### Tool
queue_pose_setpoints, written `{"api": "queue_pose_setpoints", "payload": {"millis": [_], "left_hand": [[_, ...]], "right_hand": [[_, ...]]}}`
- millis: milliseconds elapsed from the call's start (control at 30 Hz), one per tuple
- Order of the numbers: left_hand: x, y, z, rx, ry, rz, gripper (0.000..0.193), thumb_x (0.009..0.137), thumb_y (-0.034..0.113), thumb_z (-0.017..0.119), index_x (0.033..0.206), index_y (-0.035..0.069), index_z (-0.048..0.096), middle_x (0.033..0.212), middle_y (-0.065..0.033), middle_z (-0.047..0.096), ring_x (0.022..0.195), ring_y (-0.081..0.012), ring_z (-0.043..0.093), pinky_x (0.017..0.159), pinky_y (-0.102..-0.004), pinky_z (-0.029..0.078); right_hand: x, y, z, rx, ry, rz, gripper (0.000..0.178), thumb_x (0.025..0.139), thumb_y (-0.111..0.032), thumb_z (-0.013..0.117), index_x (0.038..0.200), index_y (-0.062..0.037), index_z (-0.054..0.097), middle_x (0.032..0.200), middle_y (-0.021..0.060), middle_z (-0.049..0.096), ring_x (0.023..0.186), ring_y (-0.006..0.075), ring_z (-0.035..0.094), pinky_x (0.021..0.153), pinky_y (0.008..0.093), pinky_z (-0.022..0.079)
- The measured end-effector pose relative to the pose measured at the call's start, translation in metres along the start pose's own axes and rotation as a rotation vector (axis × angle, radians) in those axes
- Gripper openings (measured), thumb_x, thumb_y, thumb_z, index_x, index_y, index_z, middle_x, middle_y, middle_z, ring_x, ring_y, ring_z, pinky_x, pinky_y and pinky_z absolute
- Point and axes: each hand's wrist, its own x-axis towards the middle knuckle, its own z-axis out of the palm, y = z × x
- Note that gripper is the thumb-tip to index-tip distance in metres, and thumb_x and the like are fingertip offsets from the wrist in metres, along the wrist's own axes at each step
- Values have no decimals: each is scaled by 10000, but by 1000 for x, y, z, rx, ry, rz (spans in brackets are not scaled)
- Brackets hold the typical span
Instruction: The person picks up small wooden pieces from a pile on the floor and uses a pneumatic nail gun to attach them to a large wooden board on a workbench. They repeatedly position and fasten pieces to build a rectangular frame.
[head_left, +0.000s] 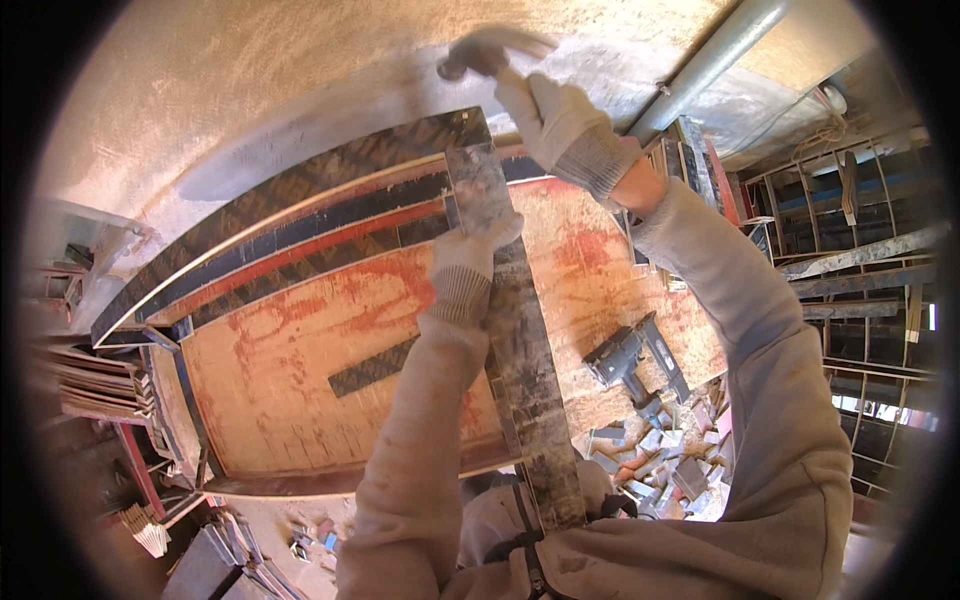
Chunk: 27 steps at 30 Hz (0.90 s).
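Note:
My gloved right hand (560, 125) is raised near the wall, closed around the handle of a claw hammer (482, 55) whose head is blurred by motion. A long dark board (530, 390) runs from near my body across the workbench, its far end meeting several stacked dark strips. My gloved left hand (475, 245) is closed on this board near its far end, below the hammer; some of its fingers are hidden. Farther along lies a curved dark strip (330, 180) with a pale edge. On the panel to the right rests a dark nail gun (630, 365).
The wooden bench panel (290, 360) is stained red and carries a short dark strip (372, 366). Wood offcuts (670, 460) lie heaped at lower right. Stacked boards (95, 385) stand at left. A grey pipe (710, 65) slants by the wall, and a slatted rack (850, 250) stands right.

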Motion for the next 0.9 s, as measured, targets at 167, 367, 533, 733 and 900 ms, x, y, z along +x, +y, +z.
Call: {"api": "queue_pose_setpoints", "payload": {"millis": [167, 367, 533, 733, 900], "left_hand": [[-11, 9, -1, -131, -58, 1, 421, 818, 266, 896, 1070, -50, 774, 964, -92, 772, 823, -144, 692, 747, -294, 533], [-7, 7, 0, -189, -88, 29, 392, 834, 237, 881, 1079, -50, 775, 992, -84, 777, 867, -131, 694, 808, -286, 532], [-4, 1, 1, -203, -70, 52, 370, 836, 201, 872, 1090, -50, 772, 991, -82, 777, 866, -137, 692, 821, -286, 534], [-3, 2, 0, -98, -11, -87, 375, 809, 199, 884, 1079, -39, 778, 966, -77, 771, 844, -145, 692, 793, -292, 534], [-10, 3, -2, -265, -97, 44, 379, 808, 211, 883, 1071, -41, 778, 963, -85, 770, 833, -153, 694, 778, -300, 539]], "right_hand": [[-30, 4, -16, 226, -136, 90, 563, 1094, -499, 426, 1055, 7, 669, 735, 148, 680, 674, 281, 721, 604, 385, 567], [-76, 14, -4, 151, 227, -309, 540, 1113, -491, 394, 883, -59, 625, 546, 35, 544, 435, 146, 558, 378, 324, 468], [-80, 21, -6, 88, 324, -323, 534, 1113, -474, 406, 931, -28, 636, 556, 18, 564, 454, 137, 595, 382, 308, 484], [-78, 15, -2, 21, 263, -430, 480, 1102, -418, 475, 957, 7, 643, 621, 86, 619, 524, 176, 648, 439, 339, 499], [-78, 16, 4, 209, 242, -373, 415, 1077, -415, 514, 1020, -36, 673, 714, 173, 668, 627, 257, 701, 566, 393, 554]]}}
